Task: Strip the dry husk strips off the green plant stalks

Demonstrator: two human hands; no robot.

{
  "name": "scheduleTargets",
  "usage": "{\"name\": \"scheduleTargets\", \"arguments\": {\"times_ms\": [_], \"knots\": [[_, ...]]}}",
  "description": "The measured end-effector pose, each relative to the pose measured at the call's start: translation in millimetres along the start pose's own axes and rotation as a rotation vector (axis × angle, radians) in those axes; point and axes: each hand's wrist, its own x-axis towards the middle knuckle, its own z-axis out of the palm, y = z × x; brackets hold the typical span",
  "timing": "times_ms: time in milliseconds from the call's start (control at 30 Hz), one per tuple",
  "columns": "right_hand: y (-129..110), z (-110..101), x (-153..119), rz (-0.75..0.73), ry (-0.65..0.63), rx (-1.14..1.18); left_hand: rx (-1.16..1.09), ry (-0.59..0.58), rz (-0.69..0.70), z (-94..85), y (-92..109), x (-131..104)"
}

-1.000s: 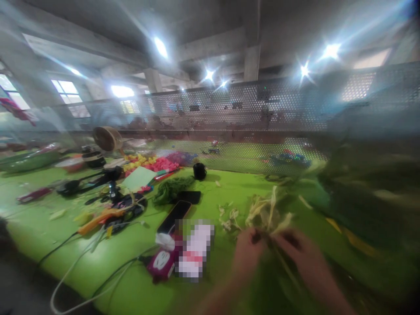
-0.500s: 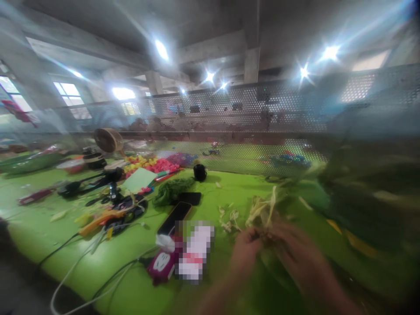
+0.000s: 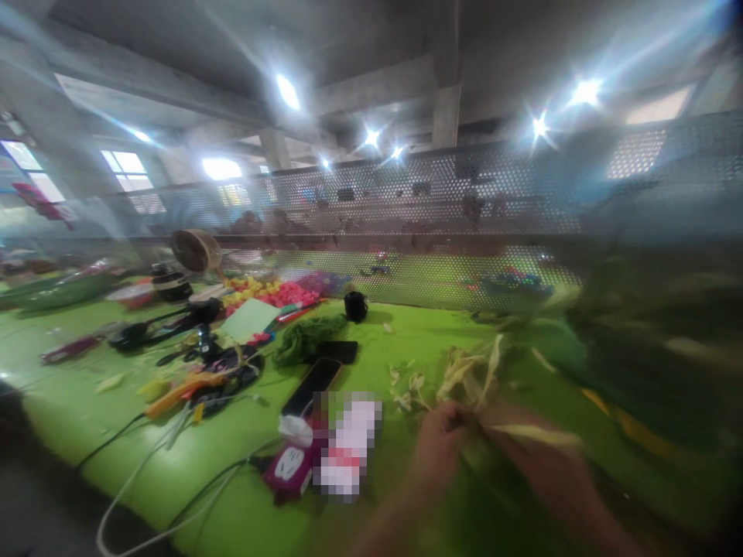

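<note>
The left hand (image 3: 438, 445), seen from the head, is closed, thumb and fingers pinched at the near end of a bunch of pale strips (image 3: 467, 371). The strips fan out just beyond the fingertips, away from the person, over the green table (image 3: 400, 340). The right hand (image 3: 537, 464) is close beside the left, blurred and dim; how far its fingers are open, and whether they grip anything, I cannot tell. One long strip (image 3: 537, 435) stretches across its back, pointing right. Small scraps (image 3: 410, 391) lie just left of the bunch. Farther left are a phone (image 3: 312, 387) and a tissue pack (image 3: 289, 468).
</note>
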Motion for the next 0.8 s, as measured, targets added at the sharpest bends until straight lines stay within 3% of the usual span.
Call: {"name": "scheduleTargets", "arguments": {"times_ms": [267,567,800], "knots": [[-12.9,-2.4,9.4,0.349,-0.124,0.155,0.185,-0.080,-0.050,-1.2,7.4,-6.8],[-1.3,-3.1,7.4,0.418,-0.274,0.416,0.188,-0.146,-0.094,-3.5,5.2,-5.3],[4.4,-0.2,8.1,0.410,-0.232,0.361,0.161,-0.143,-0.050,-2.1,6.0,-6.7]]}}
